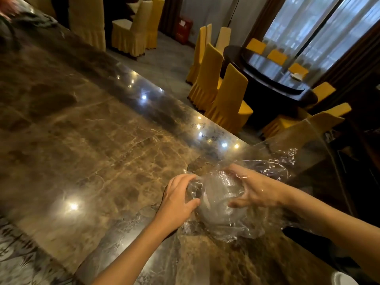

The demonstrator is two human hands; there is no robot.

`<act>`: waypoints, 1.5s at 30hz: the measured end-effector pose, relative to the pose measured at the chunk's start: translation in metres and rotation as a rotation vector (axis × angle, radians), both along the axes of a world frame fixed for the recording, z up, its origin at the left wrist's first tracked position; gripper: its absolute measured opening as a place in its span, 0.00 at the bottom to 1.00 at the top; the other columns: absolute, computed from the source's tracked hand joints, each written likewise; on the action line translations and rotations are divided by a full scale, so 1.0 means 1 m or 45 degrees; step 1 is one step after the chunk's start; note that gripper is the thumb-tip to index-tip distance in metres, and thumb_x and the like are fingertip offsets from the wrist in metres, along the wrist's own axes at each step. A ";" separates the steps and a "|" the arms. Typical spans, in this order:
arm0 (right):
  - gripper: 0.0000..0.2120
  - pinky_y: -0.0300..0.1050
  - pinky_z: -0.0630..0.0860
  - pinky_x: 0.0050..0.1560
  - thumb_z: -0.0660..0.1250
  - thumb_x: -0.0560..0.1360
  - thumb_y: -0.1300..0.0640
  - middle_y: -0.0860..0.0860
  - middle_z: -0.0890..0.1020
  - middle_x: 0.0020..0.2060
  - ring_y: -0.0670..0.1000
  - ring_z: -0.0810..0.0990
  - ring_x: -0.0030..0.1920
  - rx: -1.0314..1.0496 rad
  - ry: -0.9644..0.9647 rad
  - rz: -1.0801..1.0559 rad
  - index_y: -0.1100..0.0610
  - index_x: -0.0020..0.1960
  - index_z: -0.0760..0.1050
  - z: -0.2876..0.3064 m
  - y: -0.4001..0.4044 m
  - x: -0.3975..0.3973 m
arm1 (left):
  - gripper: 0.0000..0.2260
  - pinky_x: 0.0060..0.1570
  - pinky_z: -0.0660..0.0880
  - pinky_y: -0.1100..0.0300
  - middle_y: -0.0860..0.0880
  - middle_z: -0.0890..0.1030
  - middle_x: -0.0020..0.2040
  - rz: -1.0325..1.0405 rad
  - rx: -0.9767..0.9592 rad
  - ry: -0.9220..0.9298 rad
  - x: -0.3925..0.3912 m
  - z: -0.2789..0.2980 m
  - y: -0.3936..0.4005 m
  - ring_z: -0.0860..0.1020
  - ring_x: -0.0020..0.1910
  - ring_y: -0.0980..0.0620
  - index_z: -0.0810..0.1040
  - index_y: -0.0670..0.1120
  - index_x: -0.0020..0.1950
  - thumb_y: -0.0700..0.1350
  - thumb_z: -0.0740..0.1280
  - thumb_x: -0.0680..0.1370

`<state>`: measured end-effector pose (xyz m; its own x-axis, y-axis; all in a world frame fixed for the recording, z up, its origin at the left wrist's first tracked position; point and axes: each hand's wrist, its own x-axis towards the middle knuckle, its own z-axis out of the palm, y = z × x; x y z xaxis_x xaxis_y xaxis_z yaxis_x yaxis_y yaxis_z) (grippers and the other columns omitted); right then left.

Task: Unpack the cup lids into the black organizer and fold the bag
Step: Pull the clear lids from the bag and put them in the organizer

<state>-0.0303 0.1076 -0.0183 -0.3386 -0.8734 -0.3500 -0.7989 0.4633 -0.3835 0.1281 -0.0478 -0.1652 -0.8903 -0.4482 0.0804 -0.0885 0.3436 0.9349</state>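
Fingers (185, 177) of two hands gripped one clear plastic bag (226, 221) holding stacked cup lids (222, 188) at the marble counter's (92, 130) edge: left hand (176, 200) outside, right hand (257, 190) under the film. Beyond, yellow-covered chairs (228, 99) ringed one dark round table (267, 79).

That brown veined marble desk (92, 128) you're working on is polished to a high gloss, mirroring the ceiling lights as bright spots. The clear plastic bag (236, 219) is thin, crinkly film, shiny where it creases, and the transparent plastic cup lids (222, 190) inside look smooth and glossy. Behind, the yellow chair covers (228, 95) are matt pleated cloth, and the dark round table (267, 79) has a lacquered sheen.
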 end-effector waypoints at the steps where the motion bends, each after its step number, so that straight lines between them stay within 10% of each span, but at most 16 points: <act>1: 0.39 0.38 0.68 0.69 0.73 0.66 0.32 0.30 0.66 0.67 0.35 0.67 0.68 0.003 -0.017 -0.026 0.30 0.69 0.56 0.001 0.001 -0.003 | 0.30 0.71 0.65 0.54 0.74 0.63 0.64 0.013 0.020 0.001 0.002 0.001 0.001 0.64 0.70 0.61 0.65 0.70 0.67 0.46 0.73 0.73; 5: 0.37 0.28 0.68 0.63 0.74 0.66 0.34 0.35 0.68 0.65 0.37 0.71 0.62 0.056 -0.082 -0.100 0.32 0.67 0.57 0.014 0.001 -0.004 | 0.33 0.68 0.66 0.54 0.70 0.63 0.67 0.066 0.067 -0.016 0.009 -0.001 0.008 0.64 0.69 0.60 0.61 0.72 0.68 0.47 0.72 0.73; 13: 0.36 0.56 0.79 0.59 0.80 0.64 0.47 0.57 0.82 0.60 0.58 0.83 0.58 -0.233 -0.609 -0.510 0.57 0.67 0.72 0.027 0.002 -0.020 | 0.30 0.67 0.63 0.58 0.63 0.65 0.68 0.064 0.094 -0.055 0.023 -0.003 0.019 0.63 0.69 0.60 0.60 0.67 0.71 0.49 0.71 0.76; 18: 0.26 0.46 0.82 0.45 0.74 0.70 0.59 0.63 0.84 0.55 0.60 0.85 0.51 -0.383 -0.962 -0.698 0.64 0.65 0.75 0.018 0.007 -0.028 | 0.29 0.70 0.64 0.56 0.62 0.66 0.68 -0.005 0.092 -0.064 0.033 -0.004 0.026 0.62 0.70 0.60 0.61 0.63 0.73 0.49 0.70 0.77; 25: 0.25 0.59 0.78 0.58 0.75 0.72 0.50 0.62 0.82 0.59 0.62 0.81 0.57 -0.115 -1.198 -0.828 0.62 0.64 0.78 0.014 0.006 -0.019 | 0.41 0.70 0.57 0.58 0.63 0.61 0.69 -0.134 -0.067 -0.170 0.030 -0.003 0.031 0.55 0.70 0.61 0.52 0.61 0.77 0.57 0.73 0.71; 29: 0.30 0.74 0.51 0.73 0.74 0.74 0.53 0.68 0.71 0.64 0.70 0.68 0.63 -0.023 -1.256 -0.877 0.69 0.68 0.70 0.000 -0.002 -0.009 | 0.49 0.70 0.57 0.56 0.56 0.62 0.73 -0.083 -0.301 -0.250 0.022 -0.002 0.038 0.55 0.71 0.56 0.50 0.55 0.79 0.65 0.72 0.66; 31: 0.30 0.74 0.54 0.72 0.70 0.77 0.53 0.70 0.72 0.65 0.72 0.69 0.65 0.020 -1.219 -0.867 0.72 0.69 0.67 -0.008 -0.004 -0.007 | 0.50 0.70 0.58 0.56 0.56 0.64 0.72 -0.030 -0.351 -0.261 0.018 -0.002 0.041 0.58 0.71 0.53 0.51 0.54 0.79 0.68 0.72 0.65; 34: 0.27 0.62 0.68 0.70 0.68 0.76 0.50 0.70 0.74 0.63 0.64 0.73 0.67 0.102 -0.960 -0.818 0.69 0.66 0.70 -0.008 -0.009 0.001 | 0.54 0.69 0.59 0.55 0.55 0.65 0.72 0.028 -0.354 -0.274 0.015 -0.003 0.043 0.59 0.70 0.52 0.48 0.53 0.79 0.71 0.71 0.63; 37: 0.17 0.26 0.76 0.45 0.68 0.77 0.50 0.57 0.77 0.59 0.35 0.78 0.56 0.094 -0.873 -0.753 0.59 0.60 0.73 -0.003 -0.014 0.010 | 0.61 0.69 0.58 0.54 0.53 0.62 0.74 0.044 -0.352 -0.296 0.014 -0.003 0.047 0.59 0.70 0.51 0.38 0.53 0.80 0.77 0.65 0.59; 41: 0.25 0.53 0.74 0.64 0.64 0.77 0.61 0.70 0.70 0.70 0.67 0.70 0.70 0.011 -1.011 -0.874 0.69 0.72 0.65 -0.009 -0.016 0.014 | 0.63 0.70 0.57 0.50 0.52 0.58 0.77 0.110 -0.334 -0.267 0.009 0.000 0.058 0.58 0.74 0.49 0.36 0.54 0.79 0.81 0.62 0.56; 45: 0.20 0.57 0.69 0.70 0.63 0.80 0.57 0.63 0.73 0.70 0.63 0.72 0.70 -0.191 -1.024 -0.994 0.62 0.70 0.70 -0.017 -0.014 0.029 | 0.61 0.74 0.49 0.53 0.53 0.50 0.80 0.003 -0.311 -0.199 0.003 -0.001 0.069 0.50 0.78 0.53 0.36 0.55 0.78 0.81 0.61 0.57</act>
<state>-0.0012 0.0938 -0.0357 -0.5339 -0.5730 -0.6217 0.1926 0.6336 -0.7493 0.1311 0.0215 -0.1662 -0.8995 -0.4342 0.0484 -0.2257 0.5567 0.7995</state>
